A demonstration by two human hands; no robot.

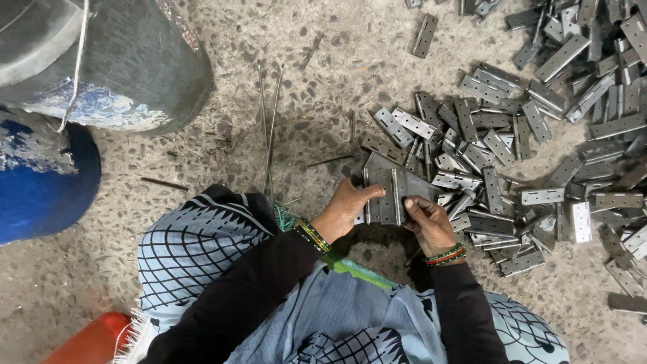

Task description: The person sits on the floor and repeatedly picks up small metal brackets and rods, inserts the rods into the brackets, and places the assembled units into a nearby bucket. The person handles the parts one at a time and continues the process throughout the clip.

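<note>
A grey metal hinge (389, 192), its two leaves joined at a central knuckle, is held upright over the floor in front of me. My left hand (345, 210) grips its left leaf, thumb pressed on the face. My right hand (428, 222) pinches the right leaf's lower edge. Both wrists wear coloured bangles, and both sleeves are black. A large heap of loose hinge leaves (539, 135) spreads over the floor just beyond and to the right of my hands.
Thin metal rods (269, 131) lie on the speckled floor to the left of the heap. A dark drum (114, 61) and a blue drum (40, 175) stand at the upper left. An orange object (91, 340) sits at the bottom left. Patterned cloth covers my lap.
</note>
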